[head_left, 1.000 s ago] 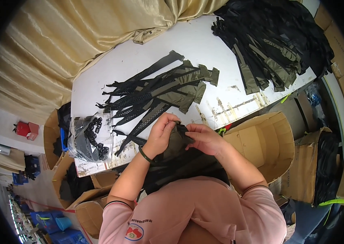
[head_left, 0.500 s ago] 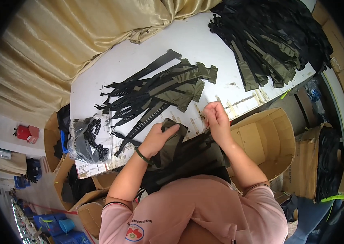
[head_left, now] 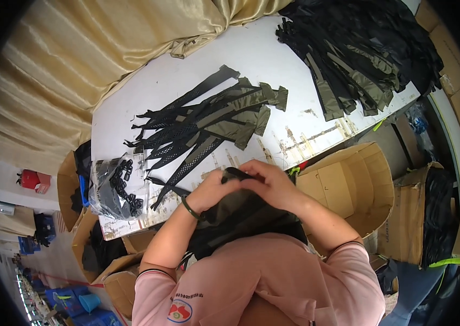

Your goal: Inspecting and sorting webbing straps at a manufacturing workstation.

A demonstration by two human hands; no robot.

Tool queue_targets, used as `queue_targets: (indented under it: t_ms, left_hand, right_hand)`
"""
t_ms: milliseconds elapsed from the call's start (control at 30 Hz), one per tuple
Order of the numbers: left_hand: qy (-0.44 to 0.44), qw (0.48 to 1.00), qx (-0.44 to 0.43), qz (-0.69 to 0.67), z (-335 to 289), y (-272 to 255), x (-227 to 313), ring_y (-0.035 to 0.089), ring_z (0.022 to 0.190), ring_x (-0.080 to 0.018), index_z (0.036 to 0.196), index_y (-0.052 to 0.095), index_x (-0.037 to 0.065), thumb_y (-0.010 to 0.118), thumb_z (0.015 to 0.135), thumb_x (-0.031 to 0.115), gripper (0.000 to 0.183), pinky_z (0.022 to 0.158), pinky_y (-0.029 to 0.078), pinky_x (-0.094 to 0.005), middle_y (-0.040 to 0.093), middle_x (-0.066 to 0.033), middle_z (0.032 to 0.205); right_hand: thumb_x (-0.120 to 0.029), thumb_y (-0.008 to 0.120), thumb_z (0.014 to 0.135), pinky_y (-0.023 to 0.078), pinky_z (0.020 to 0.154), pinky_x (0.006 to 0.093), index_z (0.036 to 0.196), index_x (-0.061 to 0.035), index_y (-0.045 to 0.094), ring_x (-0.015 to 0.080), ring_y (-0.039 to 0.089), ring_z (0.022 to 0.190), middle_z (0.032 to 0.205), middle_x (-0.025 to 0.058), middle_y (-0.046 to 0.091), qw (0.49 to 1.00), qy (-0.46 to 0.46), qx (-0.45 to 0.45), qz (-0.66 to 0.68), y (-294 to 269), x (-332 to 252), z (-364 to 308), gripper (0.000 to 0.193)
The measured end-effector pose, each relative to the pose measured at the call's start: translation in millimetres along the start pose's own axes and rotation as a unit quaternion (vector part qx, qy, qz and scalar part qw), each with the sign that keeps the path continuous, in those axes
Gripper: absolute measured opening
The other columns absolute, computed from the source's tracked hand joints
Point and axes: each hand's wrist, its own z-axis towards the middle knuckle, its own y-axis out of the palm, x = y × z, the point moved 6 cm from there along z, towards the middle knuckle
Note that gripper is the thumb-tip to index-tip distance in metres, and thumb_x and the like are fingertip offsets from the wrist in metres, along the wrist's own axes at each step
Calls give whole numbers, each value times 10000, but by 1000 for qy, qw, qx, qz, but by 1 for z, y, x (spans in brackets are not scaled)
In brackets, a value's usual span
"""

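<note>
My left hand (head_left: pixel 210 190) is closed on an olive and black fabric piece (head_left: pixel 228 207), its thumb along the upper edge. Close against it, my right hand (head_left: pixel 271 186) pinches the same edge with bent fingers. The rest of the piece hangs over the dark fabric in front of my body. Just beyond my hands, a spread pile of olive and black mesh strips (head_left: pixel 235 130) lies on the white table (head_left: pixel 148 81). Whether anything small is between my fingertips is hidden.
A clear plastic bag of black buckles (head_left: pixel 118 190) sits at the table's left corner. More black and olive strips (head_left: pixel 355 70) are heaped at the far right. An open cardboard box (head_left: pixel 368 179) stands right of my arm. Gold curtains (head_left: pixel 110 43) border the far side.
My right hand has come left and down from beside the table edge to the fabric piece, and now meets my left hand there. The left hand has kept its hold.
</note>
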Motion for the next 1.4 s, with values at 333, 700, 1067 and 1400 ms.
queue_targets:
  t_ms: [333,700,1067,1400]
  left_hand:
    - [-225,942,-211,133,-101,-22,-53,589,615,-68,887,561,-18,608,870,172,196,580,462,-239,626,-42,712]
    - [8,911,-32,412,-27,-21,-11,567,708,-337,804,550,50,682,752,400,378,607,433,-413,575,-146,718]
    - [176,877,-78,440,-16,70,-62,568,859,-323,1096,524,73,685,730,132,403,713,465,-387,568,-138,998]
    - [416,829,208,310,-7,16,69,572,917,-292,1028,581,42,646,726,78,311,751,452,-366,584,-146,994]
  right_hand:
    - [-98,608,858,414,487,261,818,-61,495,80,472,576,619,-7,459,949,312,45,-16,-72,92,-87,126]
    - [-264,683,785,465,622,376,969,-49,516,289,584,642,704,134,578,969,208,45,-123,-71,91,22,329]
    - [-78,654,767,456,644,384,1015,-62,443,271,592,740,794,127,566,980,80,161,-85,-18,119,92,326]
    - [50,589,737,454,686,383,916,-52,533,327,568,780,823,114,584,954,-78,-156,-243,-37,-22,-25,214]
